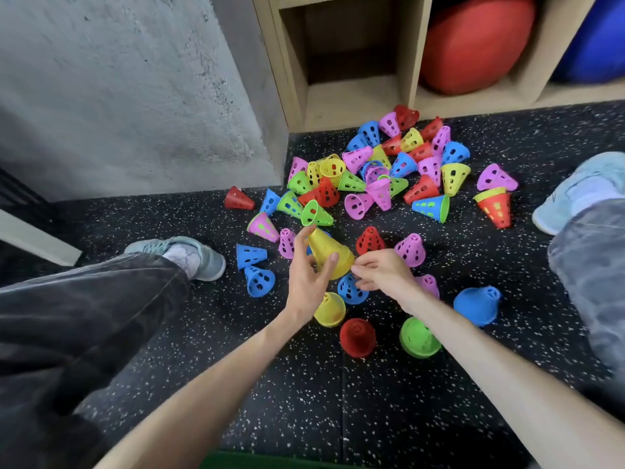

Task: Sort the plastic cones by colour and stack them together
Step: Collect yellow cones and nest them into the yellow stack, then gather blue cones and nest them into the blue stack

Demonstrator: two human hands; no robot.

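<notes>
A pile of perforated plastic cones (382,170) in pink, blue, green, yellow and red lies scattered on the floor. My left hand (309,275) grips a yellow cone (326,248) that tilts in the air, tip toward the upper left. My right hand (380,272) pinches the rim of that same cone from the right. Close to me stand four upright cones: a yellow one (330,310), a red one (357,337), a green one (418,337) and a blue one (477,304). A blue cone (350,290) lies just below my hands.
The floor (304,401) is black speckled rubber. My legs and pale shoes (194,253) frame the pile left and right (575,191). A concrete wall (135,96) rises at the left. Wooden shelving (351,103) behind holds a red ball (473,45) and a blue ball.
</notes>
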